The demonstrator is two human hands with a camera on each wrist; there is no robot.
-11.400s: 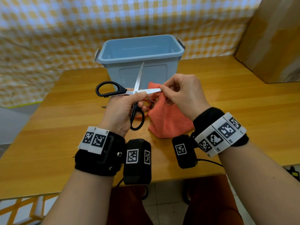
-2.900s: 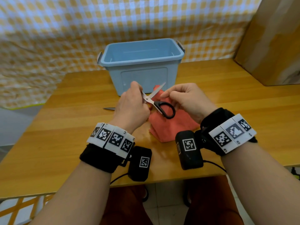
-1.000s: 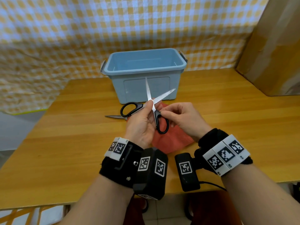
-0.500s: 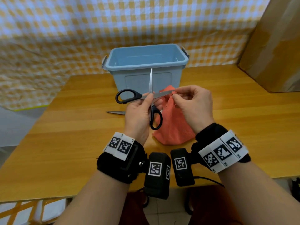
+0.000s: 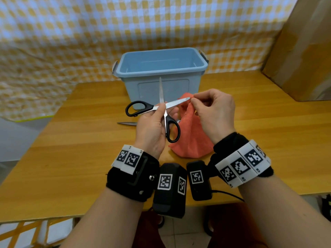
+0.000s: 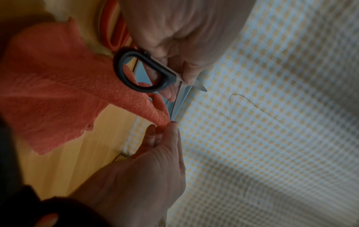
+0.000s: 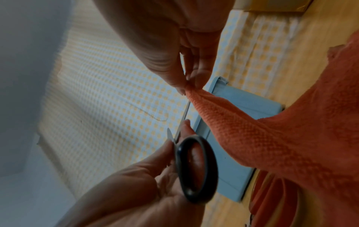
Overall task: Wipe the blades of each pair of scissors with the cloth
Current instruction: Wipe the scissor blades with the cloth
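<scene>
My left hand [image 5: 162, 111] grips black-handled scissors [image 5: 136, 108] near the pivot, spread wide above the table. One blade points up in front of the bin and the other points right. My right hand [image 5: 194, 102] pinches the orange cloth [image 5: 189, 136] at the tip of the right-pointing blade, and the rest of the cloth hangs to the table. The wrist views show the same pinch on the cloth [image 6: 136, 98] [image 7: 252, 130] beside the black handle [image 6: 139, 73] [image 7: 196, 169]. A second pair with orange handles [image 6: 114, 30] lies on the table, and only its blade tip [image 5: 127, 123] shows in the head view.
A light blue plastic bin [image 5: 161, 68] stands open just behind my hands. A tall cardboard box [image 5: 304, 51] stands at the back right on the wooden table [image 5: 268, 131]. A yellow checked sheet [image 5: 71, 33] covers the back wall.
Over the last second my left hand lifted and turned the open scissors so one blade points right. My right hand raised the cloth from the table to that blade's tip.
</scene>
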